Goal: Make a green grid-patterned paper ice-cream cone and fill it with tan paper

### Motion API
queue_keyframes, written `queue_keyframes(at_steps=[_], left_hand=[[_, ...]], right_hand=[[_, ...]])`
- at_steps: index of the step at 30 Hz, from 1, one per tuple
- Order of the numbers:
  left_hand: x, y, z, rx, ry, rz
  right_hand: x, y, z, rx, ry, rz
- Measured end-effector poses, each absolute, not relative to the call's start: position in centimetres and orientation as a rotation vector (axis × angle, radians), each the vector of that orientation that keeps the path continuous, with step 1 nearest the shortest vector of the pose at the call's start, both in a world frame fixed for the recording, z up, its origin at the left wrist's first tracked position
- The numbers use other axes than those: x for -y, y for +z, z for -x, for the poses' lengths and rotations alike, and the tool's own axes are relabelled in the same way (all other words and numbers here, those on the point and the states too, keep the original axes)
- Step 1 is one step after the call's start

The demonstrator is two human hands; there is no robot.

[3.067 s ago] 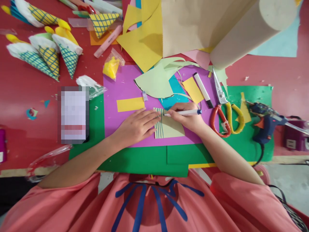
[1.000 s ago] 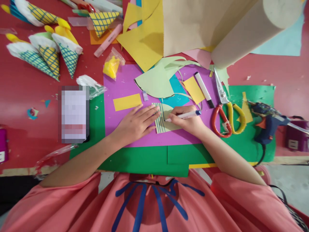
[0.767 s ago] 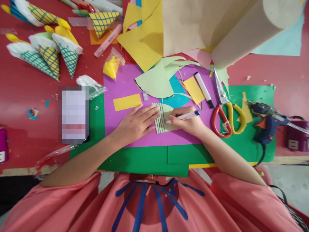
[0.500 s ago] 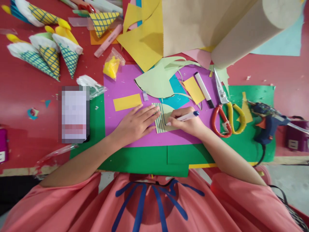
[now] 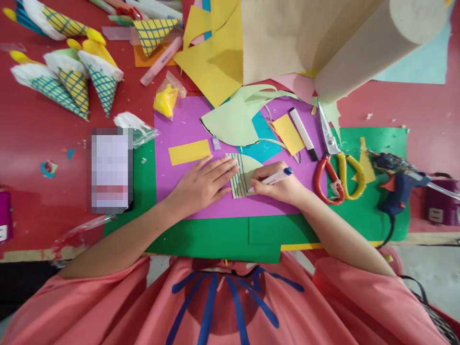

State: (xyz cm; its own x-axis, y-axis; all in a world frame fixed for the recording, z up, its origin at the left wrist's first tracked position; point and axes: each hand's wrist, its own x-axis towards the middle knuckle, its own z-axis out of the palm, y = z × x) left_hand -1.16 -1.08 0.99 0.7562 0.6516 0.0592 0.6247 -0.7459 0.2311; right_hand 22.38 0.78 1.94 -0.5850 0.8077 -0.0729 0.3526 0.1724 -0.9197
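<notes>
A pale green paper piece [image 5: 253, 166] with several dark blue lines lies on the purple sheet [image 5: 201, 211]. My left hand [image 5: 204, 184] rests flat on its left edge, fingers stretched out. Between the fingers of my right hand [image 5: 278, 184] is a white marker [image 5: 276, 176] with a blue end, its tip on the paper at the lower end of the rightmost line. Just above lie a larger pale green paper [image 5: 233, 120] with a black-edged curve and a yellow paper strip [image 5: 189, 152].
Scissors [image 5: 332, 163] and a glue gun [image 5: 395, 184] lie to the right. Another marker [image 5: 304, 134] is above my right hand. Several decorated paper cones [image 5: 102, 81] sit at upper left, above a blurred-out rectangular object [image 5: 110, 170]. A large paper roll [image 5: 373, 48] stretches across the upper right.
My right hand has drawn the marker downward toward me, and the rightmost blue line is longer. My left hand has stayed in place.
</notes>
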Motion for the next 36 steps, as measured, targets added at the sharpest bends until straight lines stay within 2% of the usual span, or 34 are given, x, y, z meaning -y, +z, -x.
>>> queue_keyframes(at_steps=[16, 22, 25, 30, 36], left_hand=[[1.1, 0.9, 1.1, -1.014, 0.205, -2.747], [1.0, 1.1, 1.2, -1.01, 0.206, -2.778], [1.0, 1.4, 1.3, -0.991, 0.222, -2.79], [1.2, 1.5, 1.3, -0.972, 0.287, -2.736], [1.3, 1.6, 1.0, -0.965, 0.26, -2.773]], right_hand=[[-0.8, 2.2, -22.4, 2.075, 1.473, 1.06], [-1.2, 2.4, -22.9, 1.563, 1.692, 1.228], [-1.3, 2.2, -22.9, 1.419, 1.552, 1.306], [-1.1, 1.4, -22.6, 1.535, 1.299, 1.328], [-1.2, 1.3, -22.1, 1.638, 1.207, 1.336]])
